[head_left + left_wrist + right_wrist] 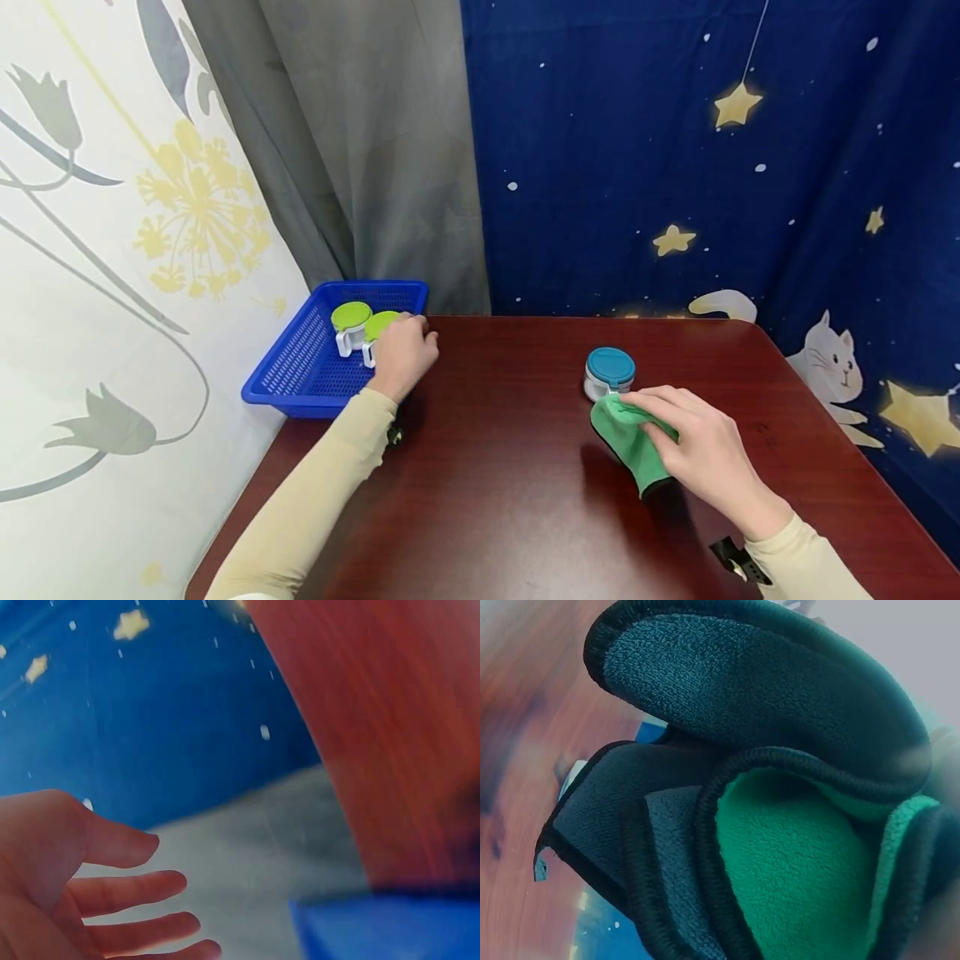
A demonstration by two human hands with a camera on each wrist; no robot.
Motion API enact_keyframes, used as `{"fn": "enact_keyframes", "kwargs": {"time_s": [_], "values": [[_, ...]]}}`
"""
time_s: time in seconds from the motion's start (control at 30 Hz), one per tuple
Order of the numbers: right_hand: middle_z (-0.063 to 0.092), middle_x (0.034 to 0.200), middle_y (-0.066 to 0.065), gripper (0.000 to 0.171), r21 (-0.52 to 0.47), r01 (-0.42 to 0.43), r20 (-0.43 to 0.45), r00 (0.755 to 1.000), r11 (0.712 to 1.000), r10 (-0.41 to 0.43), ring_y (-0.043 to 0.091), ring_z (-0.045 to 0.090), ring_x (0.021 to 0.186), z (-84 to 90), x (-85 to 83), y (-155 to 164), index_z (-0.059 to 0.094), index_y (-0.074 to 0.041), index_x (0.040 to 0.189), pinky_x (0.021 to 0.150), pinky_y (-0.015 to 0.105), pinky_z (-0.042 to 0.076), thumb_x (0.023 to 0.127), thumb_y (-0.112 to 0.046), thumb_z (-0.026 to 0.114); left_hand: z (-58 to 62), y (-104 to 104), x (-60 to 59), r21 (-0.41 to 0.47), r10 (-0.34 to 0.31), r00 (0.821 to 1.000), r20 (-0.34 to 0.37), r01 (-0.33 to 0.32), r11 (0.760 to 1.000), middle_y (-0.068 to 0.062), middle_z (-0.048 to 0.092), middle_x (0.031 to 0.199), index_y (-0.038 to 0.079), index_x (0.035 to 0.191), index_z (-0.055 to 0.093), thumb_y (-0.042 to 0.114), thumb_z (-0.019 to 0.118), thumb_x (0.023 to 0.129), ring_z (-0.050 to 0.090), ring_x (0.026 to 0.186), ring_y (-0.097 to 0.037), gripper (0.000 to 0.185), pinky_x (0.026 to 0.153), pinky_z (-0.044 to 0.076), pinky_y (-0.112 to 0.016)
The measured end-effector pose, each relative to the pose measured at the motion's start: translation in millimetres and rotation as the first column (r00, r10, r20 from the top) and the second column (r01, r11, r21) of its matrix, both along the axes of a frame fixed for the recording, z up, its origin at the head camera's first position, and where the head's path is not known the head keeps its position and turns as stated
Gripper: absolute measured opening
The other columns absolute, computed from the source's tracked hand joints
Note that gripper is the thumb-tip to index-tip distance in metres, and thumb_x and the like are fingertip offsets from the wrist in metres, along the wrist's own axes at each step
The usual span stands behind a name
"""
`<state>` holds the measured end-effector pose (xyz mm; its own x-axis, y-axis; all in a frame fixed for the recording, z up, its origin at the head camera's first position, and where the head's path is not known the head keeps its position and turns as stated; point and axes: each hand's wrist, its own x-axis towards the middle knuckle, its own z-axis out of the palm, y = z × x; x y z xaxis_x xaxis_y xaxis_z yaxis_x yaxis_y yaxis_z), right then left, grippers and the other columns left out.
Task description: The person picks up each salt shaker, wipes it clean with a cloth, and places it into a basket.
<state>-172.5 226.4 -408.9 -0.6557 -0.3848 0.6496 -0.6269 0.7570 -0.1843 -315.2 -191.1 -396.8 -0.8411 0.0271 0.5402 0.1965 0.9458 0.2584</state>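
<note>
My right hand [708, 446] pinches a green cloth [630, 433] with dark edging, its loose end hanging down over the table. Up close in the right wrist view, the folded cloth [787, 855] shows a green face and a dark grey one. Just beyond it stands a clear jar with a blue lid [611, 367], partly overlapped by the cloth. At the right side of the blue basket [300, 400], my left hand [405, 354] holds nothing; its fingers [135, 892] are spread and relaxed in the left wrist view. Two jars with green lids [351, 315] and white handles sit in the basket, one partly hidden by this hand.
The dark red-brown table [487, 500] runs back to a grey curtain [390, 150] and a blue star-patterned curtain [600, 167]. A white flower-patterned curtain [97, 333] borders the left edge, close beside the basket.
</note>
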Motion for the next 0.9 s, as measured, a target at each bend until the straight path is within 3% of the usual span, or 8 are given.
{"fn": "enact_keyframes", "kwargs": {"time_s": [0.3, 0.57, 0.7, 0.9], "values": [[0.065, 0.118, -0.016, 0.058, -0.010, 0.027, -0.010, 1.000, 1.000, -0.027, 0.005, 0.060, 0.102, -5.3, -3.4, 4, 0.070, -0.031, 0.127, 0.058, 0.025, 0.049, 0.078, -0.003, 0.080, -26.8, 61, 22.4, 0.123, -0.111, 0.993, 0.037, 0.106, 0.987, -0.007, 0.068, 0.097, 0.011, 0.097, 0.075, 0.026, 0.072, 0.090, 0.068, 0.081, -0.035, 0.017, 0.064, 0.055, -0.052], [0.066, 0.117, -0.015, 0.058, -0.017, 0.043, -0.015, 0.999, 0.999, -0.043, 0.007, 0.061, 0.098, -5.6, -6.3, 9, 0.070, -0.030, 0.127, 0.057, 0.021, 0.046, 0.077, -0.001, 0.081, -42.3, 106, 37.2, 0.213, -0.195, 0.980, 0.032, 0.184, 0.960, -0.005, 0.070, 0.103, 0.014, 0.108, 0.073, 0.030, 0.071, 0.092, 0.069, 0.086, -0.030, 0.023, 0.068, 0.056, -0.047], [0.066, 0.118, -0.014, 0.058, -0.013, 0.063, -0.018, 0.998, 0.998, -0.063, 0.007, 0.061, 0.098, -6.6, -9.5, 13, 0.070, -0.030, 0.127, 0.055, 0.023, 0.046, 0.077, -0.002, 0.081, -48.6, 133, 42.0, 0.286, -0.233, 0.971, 0.046, 0.210, 0.935, -0.004, 0.070, 0.110, 0.015, 0.115, 0.071, 0.033, 0.070, 0.093, 0.069, 0.090, -0.026, 0.028, 0.074, 0.056, -0.044], [0.067, 0.118, -0.013, 0.057, -0.004, 0.082, -0.040, 0.996, 0.997, -0.082, 0.009, 0.062, 0.099, -6.7, -14.5, 18, 0.071, -0.030, 0.126, 0.055, 0.026, 0.047, 0.076, -0.002, 0.080, -60.6, 174, 47.4, 0.401, -0.284, 0.957, 0.061, 0.237, 0.885, -0.003, 0.070, 0.111, 0.016, 0.112, 0.070, 0.033, 0.071, 0.093, 0.067, 0.089, -0.021, 0.025, 0.077, 0.054, -0.041]]}}
